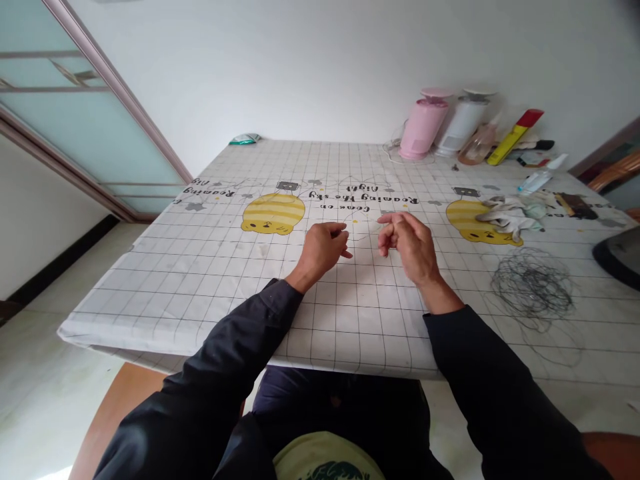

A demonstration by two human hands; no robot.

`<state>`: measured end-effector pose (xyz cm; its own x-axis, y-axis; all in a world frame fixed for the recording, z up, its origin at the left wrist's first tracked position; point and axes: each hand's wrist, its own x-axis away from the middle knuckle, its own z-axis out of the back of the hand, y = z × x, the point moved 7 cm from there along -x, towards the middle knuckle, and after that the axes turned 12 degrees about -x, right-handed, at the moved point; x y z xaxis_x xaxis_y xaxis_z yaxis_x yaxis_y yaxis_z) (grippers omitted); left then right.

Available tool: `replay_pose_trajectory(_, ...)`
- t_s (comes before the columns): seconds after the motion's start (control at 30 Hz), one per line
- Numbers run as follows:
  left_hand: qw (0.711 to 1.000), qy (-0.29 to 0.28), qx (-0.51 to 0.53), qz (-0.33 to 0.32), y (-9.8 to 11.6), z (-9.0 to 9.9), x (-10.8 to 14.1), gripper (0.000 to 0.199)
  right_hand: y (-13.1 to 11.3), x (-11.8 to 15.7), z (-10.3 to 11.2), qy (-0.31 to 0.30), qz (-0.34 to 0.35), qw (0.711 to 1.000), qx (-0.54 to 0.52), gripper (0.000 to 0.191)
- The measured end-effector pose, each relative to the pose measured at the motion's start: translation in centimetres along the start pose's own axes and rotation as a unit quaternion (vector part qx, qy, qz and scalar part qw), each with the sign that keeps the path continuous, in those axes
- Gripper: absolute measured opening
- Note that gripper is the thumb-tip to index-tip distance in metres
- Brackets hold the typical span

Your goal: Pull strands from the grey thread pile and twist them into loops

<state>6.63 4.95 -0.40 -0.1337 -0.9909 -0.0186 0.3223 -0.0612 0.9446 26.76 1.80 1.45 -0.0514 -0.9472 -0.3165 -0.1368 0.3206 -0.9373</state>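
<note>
Above the checked tablecloth [210, 293], my left hand [324, 250] is closed in a pinch, fingers pointing right. My right hand [407, 245] faces it a short way off, thumb and fingers pinched together and the index finger stretched to the left. A thin wire [367, 238], barely visible, curves through the gap between the two hands and loops beyond them. Its exact ends inside the fingers are too fine to see. To the right of my right hand lies a loose tangle of dark thin wire [533, 285].
Along the wall stand a pink cylinder [424, 127], a white cylinder [461, 123], an amber bottle [477, 143] and a yellow-red box [515, 138]. Crumpled gloves [515, 215], a clear bottle [543, 177] and a dark object [620, 257] lie right. A green packet [245, 139] sits at the far left corner.
</note>
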Motion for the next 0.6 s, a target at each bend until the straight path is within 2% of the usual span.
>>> replay_pose_trajectory(0.13, 0.995, -0.070, 0.069, 0.024, 0.2, -0.6, 0.2, 0.004, 1.7, -1.0, 1.0, -0.028, -0.070, 0.997, -0.018, 0.034)
replay_pose_trajectory(0.23, 0.989, -0.129, 0.072, 0.021, 0.7, -1.3, 0.7, 0.006, 2.5, -1.1, 0.0, -0.105, -0.096, 0.990, -0.019, 0.040)
replay_pose_trajectory(0.3, 0.986, -0.154, 0.056, 0.007, 0.9, -1.6, 0.9, 0.013, 2.6, -1.0, -0.7, -0.130, -0.089, 0.987, -0.022, 0.042)
replay_pose_trajectory(0.4, 0.986, -0.161, 0.046, 0.000, 1.0, -1.7, 1.1, 0.019, 2.4, -0.9, -0.9, -0.107, -0.058, 0.993, -0.001, 0.036)
replay_pose_trajectory(0.6, 0.983, -0.169, 0.073, 0.029, 0.7, -1.8, 1.0, 0.013, 1.8, -0.7, -0.6, -0.060, 0.009, 0.997, 0.048, 0.034)
